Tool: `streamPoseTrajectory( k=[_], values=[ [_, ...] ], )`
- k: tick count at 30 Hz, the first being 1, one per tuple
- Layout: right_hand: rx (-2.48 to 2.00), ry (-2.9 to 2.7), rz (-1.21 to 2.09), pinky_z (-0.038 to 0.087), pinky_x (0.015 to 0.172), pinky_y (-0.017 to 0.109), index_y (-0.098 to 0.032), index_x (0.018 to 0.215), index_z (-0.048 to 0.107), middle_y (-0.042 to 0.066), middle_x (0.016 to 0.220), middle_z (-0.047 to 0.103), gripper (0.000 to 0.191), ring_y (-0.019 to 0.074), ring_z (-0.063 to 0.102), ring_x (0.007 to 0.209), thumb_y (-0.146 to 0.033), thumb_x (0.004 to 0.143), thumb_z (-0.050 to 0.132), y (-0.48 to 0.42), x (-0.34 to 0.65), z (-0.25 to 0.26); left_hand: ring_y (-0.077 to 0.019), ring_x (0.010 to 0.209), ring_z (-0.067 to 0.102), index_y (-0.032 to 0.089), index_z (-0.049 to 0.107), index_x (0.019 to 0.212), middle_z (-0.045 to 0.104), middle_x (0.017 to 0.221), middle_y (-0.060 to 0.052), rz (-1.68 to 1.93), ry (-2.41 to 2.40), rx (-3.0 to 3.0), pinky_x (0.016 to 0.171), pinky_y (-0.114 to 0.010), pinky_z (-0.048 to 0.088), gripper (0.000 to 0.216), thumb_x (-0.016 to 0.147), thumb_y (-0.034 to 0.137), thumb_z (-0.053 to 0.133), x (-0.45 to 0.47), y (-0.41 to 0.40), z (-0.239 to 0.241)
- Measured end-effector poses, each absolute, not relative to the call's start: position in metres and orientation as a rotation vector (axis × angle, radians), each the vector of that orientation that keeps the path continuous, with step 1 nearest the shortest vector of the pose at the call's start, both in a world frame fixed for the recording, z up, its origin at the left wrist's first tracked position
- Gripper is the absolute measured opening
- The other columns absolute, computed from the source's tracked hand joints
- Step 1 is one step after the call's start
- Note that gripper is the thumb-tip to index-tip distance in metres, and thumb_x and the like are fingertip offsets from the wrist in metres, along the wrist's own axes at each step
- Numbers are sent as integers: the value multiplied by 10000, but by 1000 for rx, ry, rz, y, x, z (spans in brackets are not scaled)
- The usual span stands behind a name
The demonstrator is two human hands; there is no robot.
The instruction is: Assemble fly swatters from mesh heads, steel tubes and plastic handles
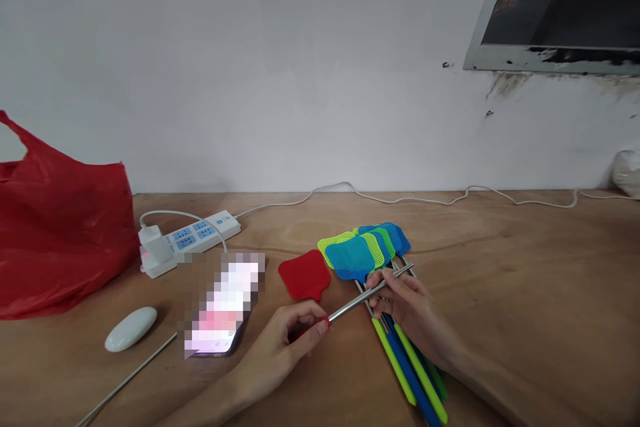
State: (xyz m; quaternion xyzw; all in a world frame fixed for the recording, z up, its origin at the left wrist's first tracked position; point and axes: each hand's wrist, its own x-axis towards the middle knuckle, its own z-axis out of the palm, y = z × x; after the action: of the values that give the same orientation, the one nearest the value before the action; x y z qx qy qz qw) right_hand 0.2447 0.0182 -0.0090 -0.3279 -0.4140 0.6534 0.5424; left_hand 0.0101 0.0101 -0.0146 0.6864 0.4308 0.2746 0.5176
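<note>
My left hand (pixel 287 337) is closed round the red grip of a fly swatter handle (pixel 347 308), whose silver metal rod slants up to the right. The rod's far end is pinched by the fingers of my right hand (pixel 413 310). A loose red swatter head (pixel 304 273) lies flat on the table just beyond my left hand, apart from the rod. Under and beside my right hand is a pile of fly swatters (pixel 350 259) with blue, yellow-green and green mesh heads. Their coloured grips (pixel 407 361) point toward me, partly hidden by my right hand and forearm.
A phone (pixel 225 310) with a lit, blurred screen lies left of my hands. Behind it are a white power strip (pixel 227 223) and a plugged-in charger (pixel 156 245). A white oval case (pixel 131 329), a red plastic bag (pixel 65 233) and a cable (pixel 133 377) occupy the left side.
</note>
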Motion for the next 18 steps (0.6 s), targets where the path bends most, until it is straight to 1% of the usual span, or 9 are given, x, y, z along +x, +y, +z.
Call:
streamPoseTrajectory(
  k=[3, 5, 6, 9, 12, 15, 18],
  values=[
    [-865, -1096, 1523, 529, 639, 271, -196, 878, 762, 32, 889, 679, 282, 135, 610, 705, -461, 786, 781, 16, 244, -13, -137, 652, 430, 178, 599, 873, 476, 718, 36, 663, 1038, 1649, 593, -247, 334, 380, 929, 547, 528, 10, 10, -16],
    [-908, -1131, 1497, 537, 647, 278, -218, 973, 737, 24, 895, 692, 304, 141, 637, 708, -429, 766, 809, 15, 243, -14, -136, 645, 421, 179, 600, 857, 469, 704, 39, 654, 1034, 1666, 587, -246, 330, 381, 932, 545, 523, 10, 10, -17],
    [-914, -1117, 1478, 540, 648, 278, -225, 988, 718, 20, 886, 701, 313, 146, 650, 709, -417, 761, 817, 15, 243, -15, -138, 648, 422, 180, 601, 854, 468, 703, 38, 654, 1038, 1671, 586, -246, 331, 379, 931, 543, 524, 10, 10, -17],
    [-906, -956, 1413, 549, 661, 281, -215, 900, 674, 17, 816, 717, 298, 159, 675, 707, -430, 755, 821, 18, 245, -14, -146, 676, 443, 184, 609, 869, 478, 727, 33, 678, 1067, 1667, 606, -247, 354, 364, 929, 533, 524, 11, 11, -16],
    [-928, -864, 1294, 548, 659, 263, -195, 808, 666, 11, 735, 706, 332, 147, 668, 665, -458, 714, 844, 22, 247, -14, -148, 676, 448, 186, 610, 861, 466, 714, 38, 692, 1097, 1675, 624, -253, 359, 351, 930, 518, 521, 11, 11, -15],
    [-975, -1016, 1228, 543, 630, 245, -183, 771, 681, 12, 685, 703, 325, 136, 653, 628, -460, 715, 843, 23, 248, -17, -143, 650, 432, 185, 596, 817, 439, 675, 47, 696, 1087, 1697, 606, -254, 339, 368, 932, 525, 518, 12, 11, -14],
    [-986, -1149, 1284, 538, 558, 243, -180, 766, 694, 12, 658, 698, 323, 136, 641, 583, -472, 727, 826, 22, 247, -18, -146, 665, 434, 184, 596, 842, 456, 703, 39, 708, 1070, 1691, 596, -251, 342, 370, 930, 536, 520, 11, 10, -18]
  ],
)
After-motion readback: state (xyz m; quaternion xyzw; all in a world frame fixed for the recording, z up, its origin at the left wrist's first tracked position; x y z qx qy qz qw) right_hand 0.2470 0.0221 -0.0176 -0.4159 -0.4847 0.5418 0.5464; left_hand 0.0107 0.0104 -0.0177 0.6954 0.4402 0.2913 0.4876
